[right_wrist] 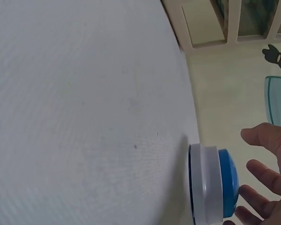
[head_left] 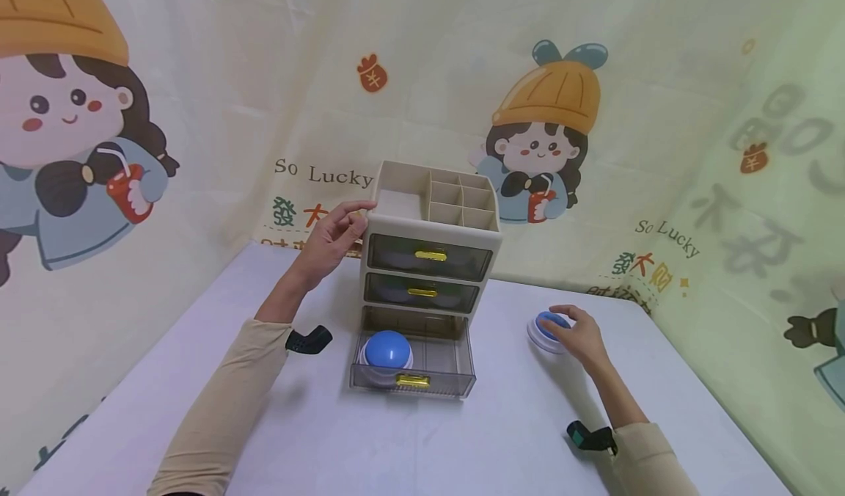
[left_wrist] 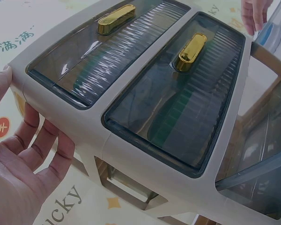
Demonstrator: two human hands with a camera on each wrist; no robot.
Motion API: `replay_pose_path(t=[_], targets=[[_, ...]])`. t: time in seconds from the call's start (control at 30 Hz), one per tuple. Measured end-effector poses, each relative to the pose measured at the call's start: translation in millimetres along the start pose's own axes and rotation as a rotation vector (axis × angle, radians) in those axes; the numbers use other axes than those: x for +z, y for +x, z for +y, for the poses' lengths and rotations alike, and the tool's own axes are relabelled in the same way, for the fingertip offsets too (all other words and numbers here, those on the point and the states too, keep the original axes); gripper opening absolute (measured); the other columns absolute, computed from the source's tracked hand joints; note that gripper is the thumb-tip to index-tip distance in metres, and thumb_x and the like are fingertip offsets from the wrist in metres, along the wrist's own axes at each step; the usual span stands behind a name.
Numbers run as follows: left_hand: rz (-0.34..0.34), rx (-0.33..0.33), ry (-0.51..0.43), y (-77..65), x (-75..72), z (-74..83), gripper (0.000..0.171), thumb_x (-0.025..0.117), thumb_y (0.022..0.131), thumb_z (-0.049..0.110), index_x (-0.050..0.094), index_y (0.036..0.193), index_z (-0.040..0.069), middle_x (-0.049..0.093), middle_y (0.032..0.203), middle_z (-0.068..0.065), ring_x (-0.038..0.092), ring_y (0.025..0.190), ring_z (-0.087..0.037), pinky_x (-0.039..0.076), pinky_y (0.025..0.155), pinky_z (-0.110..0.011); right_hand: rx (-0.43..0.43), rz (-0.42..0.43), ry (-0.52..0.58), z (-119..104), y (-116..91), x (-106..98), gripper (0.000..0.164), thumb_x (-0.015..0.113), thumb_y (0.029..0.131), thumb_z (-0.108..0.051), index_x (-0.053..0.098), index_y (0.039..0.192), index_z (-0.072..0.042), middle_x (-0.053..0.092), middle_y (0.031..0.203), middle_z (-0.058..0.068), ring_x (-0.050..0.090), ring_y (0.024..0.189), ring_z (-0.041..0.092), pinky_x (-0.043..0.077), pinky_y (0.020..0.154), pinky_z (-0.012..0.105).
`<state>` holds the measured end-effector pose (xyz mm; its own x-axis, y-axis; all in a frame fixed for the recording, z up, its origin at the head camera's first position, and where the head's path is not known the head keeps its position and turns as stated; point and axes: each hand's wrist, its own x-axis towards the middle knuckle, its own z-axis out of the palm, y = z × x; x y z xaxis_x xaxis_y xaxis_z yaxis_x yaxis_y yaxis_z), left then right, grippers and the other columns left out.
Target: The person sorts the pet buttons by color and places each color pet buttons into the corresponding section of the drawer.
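Note:
In the head view, a cream desktop drawer organizer [head_left: 430, 222] stands at mid-table. My left hand [head_left: 332, 236] holds its upper left corner; the left wrist view shows that hand's thumb [left_wrist: 1, 82] at the front edge and its curled fingers against the side. The see-through bottom drawer [head_left: 452, 380] is pulled out, with a round blue-domed push button [head_left: 387, 350] in its left part. To the right, a second blue-and-white push button [head_left: 545, 337] lies on the table. Over its dome is my right hand [head_left: 581, 337], fingers loosely bent; the right wrist view [right_wrist: 271, 178] does not settle whether they touch.
Two upper drawers with gold handles are closed, the top one [head_left: 396, 252] above the middle one [head_left: 389, 290]. The organizer's top has divided compartments [head_left: 462, 195]. A white cloth covers the table [head_left: 515, 422]. Printed curtains [head_left: 422, 100] hang behind and at both sides.

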<state>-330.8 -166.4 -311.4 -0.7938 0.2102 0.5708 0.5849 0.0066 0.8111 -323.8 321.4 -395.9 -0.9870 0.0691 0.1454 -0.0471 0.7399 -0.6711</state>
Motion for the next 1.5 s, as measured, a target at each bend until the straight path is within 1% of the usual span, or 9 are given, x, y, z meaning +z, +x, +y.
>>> replay_pose_path(t=[0.2,0.37,0.53,0.77,0.93,1.27,1.37,1.5], targets=[[0.002,-0.007,-0.006,-1.3,-0.2,2.2,0.036,0.055,0.107,0.021,0.056,0.144,0.02,0.059,0.103,-0.006,0.06,0.112,-0.023,0.055,0.09,-0.027,0.001,-0.019,0.024,2.9,1.6,0.8,0.058,0.077,0.092,-0.03,0.058,0.136,0.005,0.048,0.147,0.032,0.037,0.142,0.049,0.029,0.117,0.06],[0.002,-0.012,-0.007,-1.4,-0.5,1.6,0.036,0.054,0.107,0.021,0.057,0.143,0.022,0.059,0.104,-0.006,0.06,0.112,-0.022,0.055,0.091,-0.027,0.03,-0.05,0.028,4.2,3.2,2.3,0.061,0.076,0.092,-0.027,0.053,0.138,0.006,0.045,0.148,0.034,0.038,0.14,0.051,0.03,0.117,0.061],[0.003,-0.006,-0.01,-1.0,-0.9,2.0,0.036,0.055,0.107,0.021,0.057,0.143,0.022,0.059,0.104,-0.006,0.061,0.111,-0.022,0.055,0.089,-0.027,0.058,-0.084,0.036,5.7,4.9,3.8,0.066,0.076,0.092,-0.026,0.047,0.143,0.004,0.039,0.152,0.035,0.036,0.141,0.052,0.028,0.117,0.063],[0.001,-0.004,-0.012,-0.2,-2.2,1.0,0.036,0.055,0.107,0.021,0.057,0.143,0.022,0.059,0.104,-0.007,0.061,0.11,-0.023,0.056,0.089,-0.027,0.069,-0.111,0.045,12.1,7.5,8.0,0.076,0.079,0.089,-0.027,0.039,0.149,-0.001,0.035,0.153,0.034,0.036,0.139,0.054,0.03,0.115,0.066],[0.005,-0.011,-0.007,-0.6,-2.3,1.2,0.036,0.055,0.107,0.021,0.057,0.143,0.023,0.06,0.105,-0.007,0.061,0.111,-0.023,0.056,0.089,-0.027,0.082,-0.106,0.046,15.9,9.1,12.1,0.079,0.08,0.089,-0.028,0.037,0.15,-0.002,0.033,0.155,0.034,0.033,0.14,0.055,0.028,0.115,0.068],[0.003,-0.004,-0.004,0.1,-0.4,-0.1,0.036,0.055,0.107,0.02,0.056,0.143,0.02,0.059,0.103,-0.006,0.061,0.11,-0.023,0.055,0.089,-0.028,0.089,-0.06,0.018,15.1,5.7,15.8,0.074,0.078,0.09,-0.025,0.041,0.148,-0.001,0.035,0.154,0.034,0.034,0.14,0.055,0.03,0.114,0.068],[0.001,-0.004,-0.009,0.5,-0.1,-1.0,0.036,0.055,0.107,0.02,0.057,0.143,0.021,0.059,0.103,-0.006,0.061,0.11,-0.023,0.055,0.089,-0.028,0.093,-0.042,0.058,15.7,4.6,14.1,0.073,0.078,0.09,-0.025,0.041,0.149,-0.001,0.035,0.154,0.033,0.035,0.141,0.053,0.029,0.115,0.066],[0.0,0.0,-0.014,0.8,-0.4,-1.1,0.036,0.055,0.107,0.02,0.057,0.143,0.022,0.059,0.102,-0.006,0.06,0.109,-0.023,0.056,0.088,-0.028,0.106,-0.03,0.165,18.7,5.4,11.2,0.072,0.077,0.092,-0.024,0.041,0.15,-0.002,0.033,0.157,0.031,0.034,0.142,0.049,0.028,0.118,0.062]])
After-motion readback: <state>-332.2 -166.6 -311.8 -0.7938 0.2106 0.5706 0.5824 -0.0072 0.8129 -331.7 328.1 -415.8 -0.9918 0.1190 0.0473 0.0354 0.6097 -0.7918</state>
